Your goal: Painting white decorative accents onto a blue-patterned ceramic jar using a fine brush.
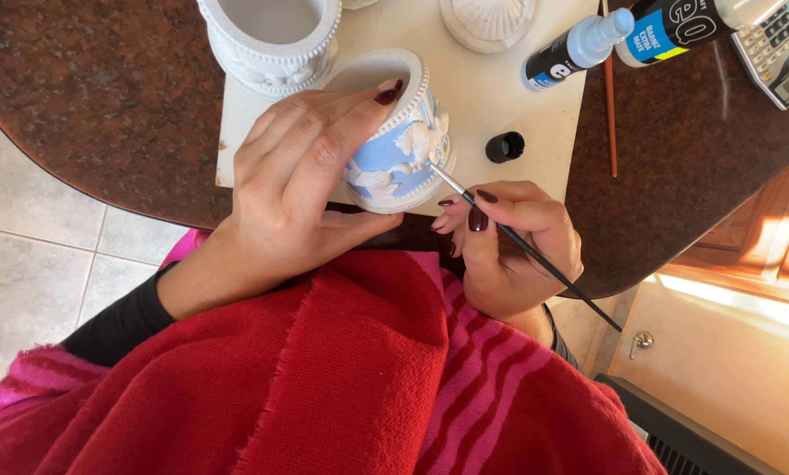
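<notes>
A dark brown speckled stone table filled the upper view, its edge curving past a red fringed woollen shawl over the person's lap. On the table lay a cream rectangular board. At the board's near edge stood a small round plaster pot, blue-painted with raised white figures. The left hand wrapped over the pot's left side, fingers curled loosely around its rim and wall. Right of the pot, the right hand pinched a thin black-handled paintbrush, whose tip touched the pot's relief. Behind the pot sat a second, unpainted white plaster pot. On the board, right of the blue pot, lay a small black bottle cap.
</notes>
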